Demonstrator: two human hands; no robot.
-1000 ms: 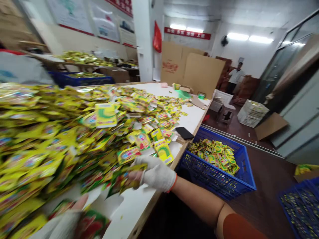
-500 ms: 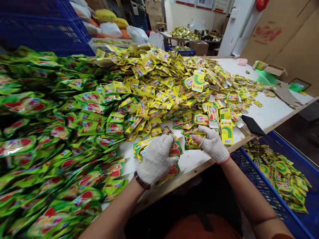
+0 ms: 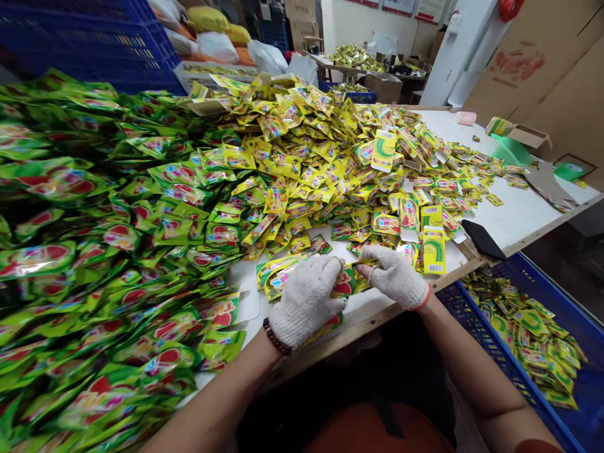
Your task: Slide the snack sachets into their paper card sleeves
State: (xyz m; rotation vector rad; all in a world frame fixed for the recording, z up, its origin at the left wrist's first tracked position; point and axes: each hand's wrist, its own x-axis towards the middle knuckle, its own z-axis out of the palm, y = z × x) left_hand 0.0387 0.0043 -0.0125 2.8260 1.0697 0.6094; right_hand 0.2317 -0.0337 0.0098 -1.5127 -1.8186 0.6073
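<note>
My left hand, in a white knit glove with bare fingertips, is closed around a small yellow-green carton with watermelon pictures. My right hand, gloved the same way, pinches a small yellow candy packet right beside the carton's end. Whether the packet's tip is inside the carton I cannot tell. Under and beyond my left hand lie yellow printed cartons, partly covered by the glove. Flat yellow cartons lie just right of my right hand.
A heap of green watermelon packets covers the table's left side; yellow packets pile up in the middle. A black phone rests near the table edge. Below it at right stands a blue crate holding filled cartons. Green bowls sit at the far right.
My right hand has moved left with the packet, up to the carton in my left hand; the gap between the hands has narrowed. The whole view has shifted slightly.
</note>
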